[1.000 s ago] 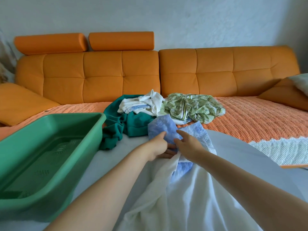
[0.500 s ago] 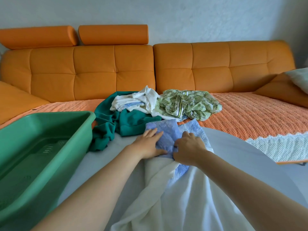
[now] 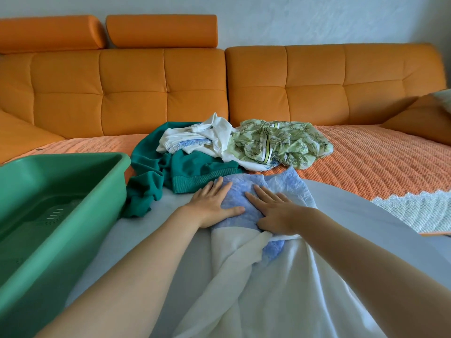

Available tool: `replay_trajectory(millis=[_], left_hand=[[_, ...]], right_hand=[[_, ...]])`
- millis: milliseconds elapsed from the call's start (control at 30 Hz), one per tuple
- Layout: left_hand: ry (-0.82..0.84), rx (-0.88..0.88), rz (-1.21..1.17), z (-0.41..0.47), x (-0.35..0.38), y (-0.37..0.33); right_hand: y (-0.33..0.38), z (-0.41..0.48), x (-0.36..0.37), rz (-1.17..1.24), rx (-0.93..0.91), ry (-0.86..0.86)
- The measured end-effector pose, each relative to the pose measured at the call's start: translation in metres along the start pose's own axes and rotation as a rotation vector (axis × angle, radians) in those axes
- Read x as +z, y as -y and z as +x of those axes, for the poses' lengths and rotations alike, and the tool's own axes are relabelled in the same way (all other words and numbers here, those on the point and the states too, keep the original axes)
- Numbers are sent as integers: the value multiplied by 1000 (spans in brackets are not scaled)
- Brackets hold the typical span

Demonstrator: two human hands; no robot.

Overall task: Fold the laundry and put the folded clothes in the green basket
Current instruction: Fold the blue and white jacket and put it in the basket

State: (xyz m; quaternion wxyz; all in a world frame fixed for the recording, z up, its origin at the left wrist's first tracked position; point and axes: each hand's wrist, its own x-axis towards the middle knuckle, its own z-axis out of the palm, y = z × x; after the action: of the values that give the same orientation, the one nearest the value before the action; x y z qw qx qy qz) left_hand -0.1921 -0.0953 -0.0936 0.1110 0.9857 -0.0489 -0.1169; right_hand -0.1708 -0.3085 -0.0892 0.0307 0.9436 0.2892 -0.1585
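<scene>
Head view: left hand (image 3: 214,206) and right hand (image 3: 278,213) lie flat, fingers (image 3: 220,189) straight and released, pressing the blue garment (image 3: 240,195) at centre, likely smoothing it for folding. Green basket (image 3: 73,164) sits at nine o'clock; unfolded pile (image 3: 219,145) at twelve.

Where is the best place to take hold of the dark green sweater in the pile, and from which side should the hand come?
Probably the ribbed hem of the dark green sweater, pinched from the near side. It lies flat and bare at the pile's front edge, just beyond the left hand, while the white garment covers the sweater's far part.
</scene>
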Motion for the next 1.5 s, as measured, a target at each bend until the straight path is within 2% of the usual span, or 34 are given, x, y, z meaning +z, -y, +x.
replay_trajectory(millis=[100, 233, 367, 500, 633, 767, 867, 1067, 1167, 1233, 1367, 1500], left_hand=[[-40, -8, 71, 5, 5, 3], [-40, -16, 117, 5, 1, 0], [-101, -94, 161, -2, -2, -3], [-296, -55, 160, -20, -6, -8], [-413, 29, -60, -51, -2, -8], [-398, 68, -179, -101, -4, -8], [-336, 32, -206, -141, -2, -9], [-102, -102, -145, -212, 9, -27], [-7, -144, -137, -232, 13, -35], [-29, -134, -101, -239, 16, -36], [-136, -149, -108, -250, 9, -44], [-207, -107, -240, -256, -6, -67]], right_hand=[[0, 3, -4, 46, 6, -41], [5, 5, -3, 18, 14, -302], [6, 3, 6, 46, 51, -199], [13, -7, -3, 7, 66, -211], [32, -37, -19, 69, 26, -296], [61, -76, -29, 99, -25, -398], [83, -108, -16, 126, -60, -420], [113, -164, 36, 122, -3, -327], [118, -180, 57, 121, 10, -477], [122, -190, 60, 114, -41, -526], [135, -207, 71, 42, -89, -424], [138, -216, 78, 83, -143, -342]])
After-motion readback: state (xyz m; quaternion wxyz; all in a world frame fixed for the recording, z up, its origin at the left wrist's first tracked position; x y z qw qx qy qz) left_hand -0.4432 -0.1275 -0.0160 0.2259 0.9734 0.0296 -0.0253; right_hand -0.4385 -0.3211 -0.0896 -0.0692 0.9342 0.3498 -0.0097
